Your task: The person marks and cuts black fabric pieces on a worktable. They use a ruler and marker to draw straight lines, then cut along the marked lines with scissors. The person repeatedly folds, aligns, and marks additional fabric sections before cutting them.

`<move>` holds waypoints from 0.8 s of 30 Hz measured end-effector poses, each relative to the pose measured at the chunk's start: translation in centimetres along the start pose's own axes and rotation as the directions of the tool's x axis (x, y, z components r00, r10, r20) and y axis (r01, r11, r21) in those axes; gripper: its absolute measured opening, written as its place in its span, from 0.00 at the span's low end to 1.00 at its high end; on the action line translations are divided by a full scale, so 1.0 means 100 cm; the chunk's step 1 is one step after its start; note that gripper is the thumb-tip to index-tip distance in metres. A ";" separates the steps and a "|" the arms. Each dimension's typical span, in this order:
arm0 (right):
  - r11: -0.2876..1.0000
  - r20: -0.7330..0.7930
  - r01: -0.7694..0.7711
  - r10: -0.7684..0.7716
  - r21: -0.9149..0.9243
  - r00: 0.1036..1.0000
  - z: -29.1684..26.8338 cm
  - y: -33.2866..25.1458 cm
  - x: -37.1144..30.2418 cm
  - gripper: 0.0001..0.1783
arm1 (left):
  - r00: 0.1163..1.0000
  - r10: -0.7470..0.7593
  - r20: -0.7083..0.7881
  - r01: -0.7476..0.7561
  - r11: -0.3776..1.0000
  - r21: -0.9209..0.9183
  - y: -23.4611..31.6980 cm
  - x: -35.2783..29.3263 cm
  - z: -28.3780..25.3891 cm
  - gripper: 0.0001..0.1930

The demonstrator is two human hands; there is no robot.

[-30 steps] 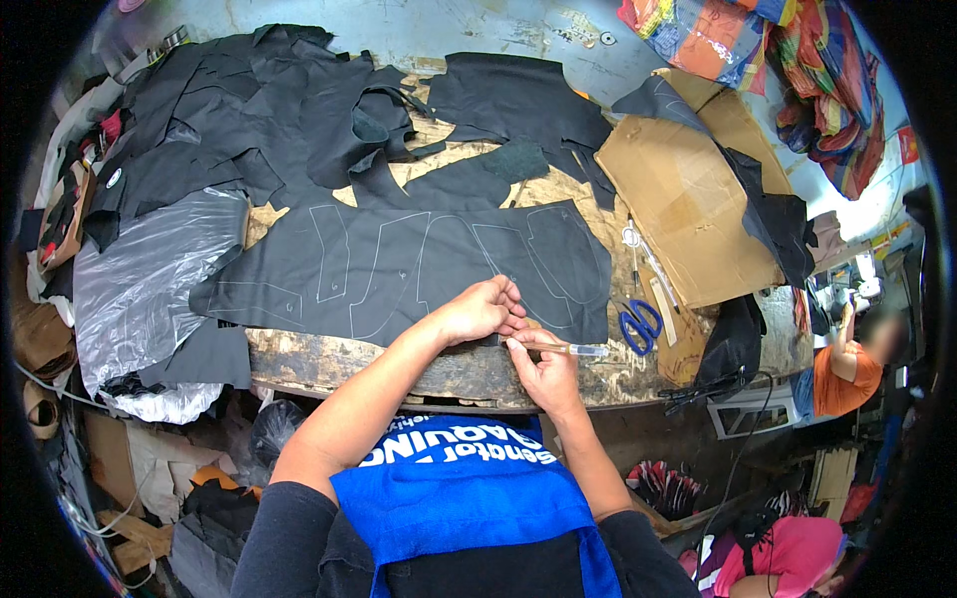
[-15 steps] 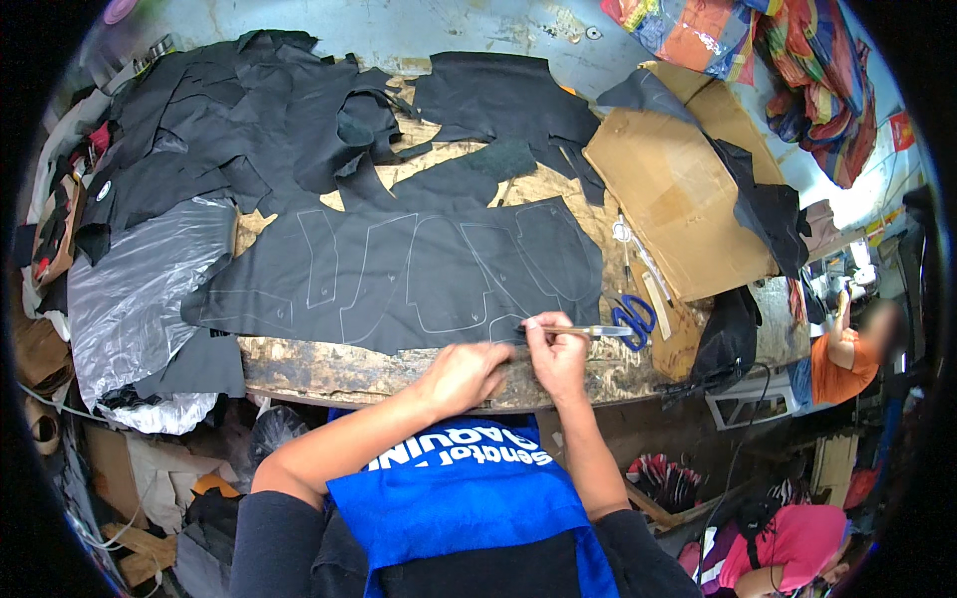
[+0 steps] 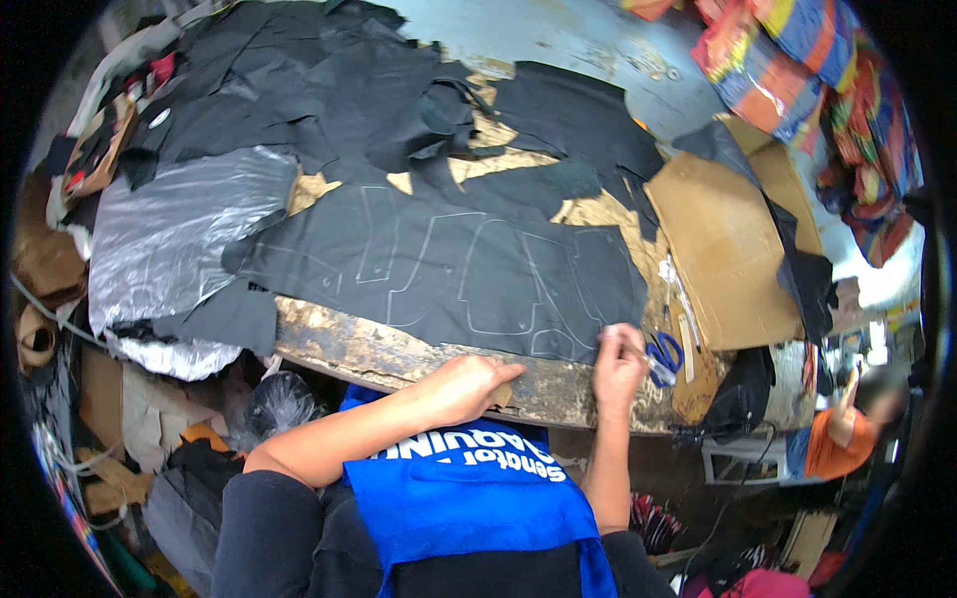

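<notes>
A long piece of black leather-like sheet [image 3: 429,249], marked with several pale outlines, lies along the front of the worn wooden table [image 3: 339,334]. My right hand [image 3: 620,369] is closed around a slim pen [image 3: 634,351], near the sheet's lower right corner. My left hand [image 3: 464,389] is at the table's front edge, just below the sheet, its fingers drawn together. A small flat tan piece [image 3: 503,396] shows under those fingers and seems held by them. Blue-handled scissors [image 3: 663,359] lie right of my right hand, partly behind the pen.
More black sheets [image 3: 329,90] are heaped at the back left, beside a clear plastic-wrapped bundle [image 3: 189,239]. A cardboard piece [image 3: 723,249] covers the right side, with a ruler-like strip [image 3: 688,309] next to it. A person in orange [image 3: 832,444] sits at the far right.
The whole view has shifted, so the table sits differently in it. My left hand has drawn back to the table edge with the tan piece. My right hand has moved right with the pen.
</notes>
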State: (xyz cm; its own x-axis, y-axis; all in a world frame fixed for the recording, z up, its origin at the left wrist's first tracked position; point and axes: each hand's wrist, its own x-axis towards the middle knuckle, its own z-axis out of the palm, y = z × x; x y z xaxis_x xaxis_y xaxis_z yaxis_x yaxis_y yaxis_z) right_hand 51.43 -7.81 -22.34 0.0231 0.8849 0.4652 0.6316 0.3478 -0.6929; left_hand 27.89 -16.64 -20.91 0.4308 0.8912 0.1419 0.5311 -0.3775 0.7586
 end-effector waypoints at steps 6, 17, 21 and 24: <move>0.851 -0.050 0.000 -0.031 -0.525 0.998 -0.012 0.026 0.029 0.12 | 0.990 -0.130 -0.057 0.135 0.986 0.098 0.000 -0.009 -0.010 0.14; 0.876 -0.166 -0.109 0.033 -0.470 0.986 -0.099 0.060 0.118 0.12 | 0.829 -0.547 -0.117 0.509 0.824 -0.248 -0.026 -0.077 -0.115 0.13; 0.699 -0.199 0.082 -0.312 -0.710 0.929 -0.128 0.043 0.124 0.16 | 0.780 -0.625 0.005 0.608 0.757 -0.237 -0.032 -0.077 -0.127 0.12; 0.883 -0.219 0.074 -0.196 -0.464 0.956 -0.104 0.025 0.099 0.12 | 0.859 -0.510 -0.042 0.506 0.859 -0.082 -0.035 -0.053 -0.128 0.12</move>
State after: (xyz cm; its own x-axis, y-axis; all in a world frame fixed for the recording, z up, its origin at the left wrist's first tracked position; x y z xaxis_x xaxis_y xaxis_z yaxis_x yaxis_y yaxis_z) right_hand 61.33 -1.42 -13.74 0.0681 0.7101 0.7008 0.9189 0.2290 -0.3214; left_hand 14.42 -16.80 -16.13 0.0690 0.9687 -0.2386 0.6140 0.1473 0.7755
